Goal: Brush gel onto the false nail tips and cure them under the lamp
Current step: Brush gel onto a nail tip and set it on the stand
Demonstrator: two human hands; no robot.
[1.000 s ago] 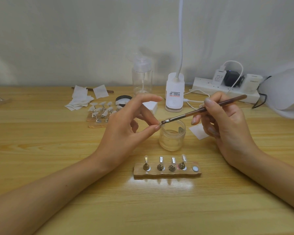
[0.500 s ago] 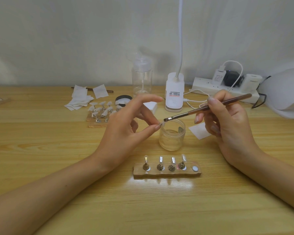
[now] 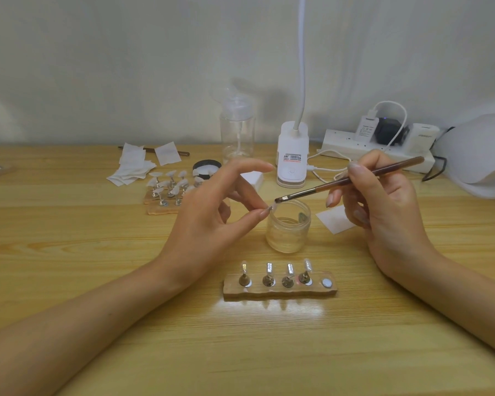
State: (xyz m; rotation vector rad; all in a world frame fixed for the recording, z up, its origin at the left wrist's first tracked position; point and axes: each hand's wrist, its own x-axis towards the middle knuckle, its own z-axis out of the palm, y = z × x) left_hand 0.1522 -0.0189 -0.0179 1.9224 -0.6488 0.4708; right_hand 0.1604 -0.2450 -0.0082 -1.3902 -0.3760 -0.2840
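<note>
While left hand (image 3: 209, 221) pinches nail tip (image 3: 272, 207), brush (image 3: 346, 182) touches it

Plain off-white wall (image 3: 126, 67) at the back, light wooden table (image 3: 69, 230) in front of it, soft shadows, glare patches on the wood.

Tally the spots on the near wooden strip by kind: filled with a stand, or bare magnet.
Spots filled with stands: 4
Bare magnet: 1
Total: 5 spots on the wooden strip
</note>
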